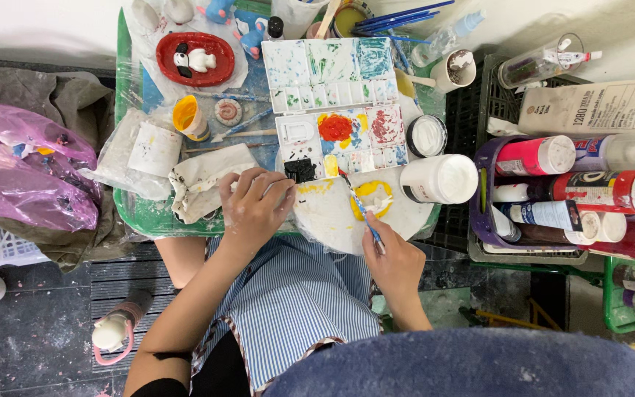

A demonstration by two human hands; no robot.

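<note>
- Both hands are busy: the left hand (255, 200) curls over the left edge of a round white clay disc (332, 213) and grips it, while the right hand (395, 261) pinches a thin blue-handled paintbrush (361, 209).
- That disc lies at the near edge of the green tray (135, 213), partly over the lap in a blue-striped apron (295, 294); a yellow ring (371, 200) is painted on its right half.
- Brush bristles sit near the far left rim of the ring, just below the white plastic palette (339, 110) with its orange, red and yellow wells.
- Judged from this, colouring the disc is under way, with yellow laid and much white left.
- Any further stroke calls for a steady left-hand hold and a light tip.
- White paint jar (439, 179) lies on its side just right of the disc, close enough to smear.
</note>
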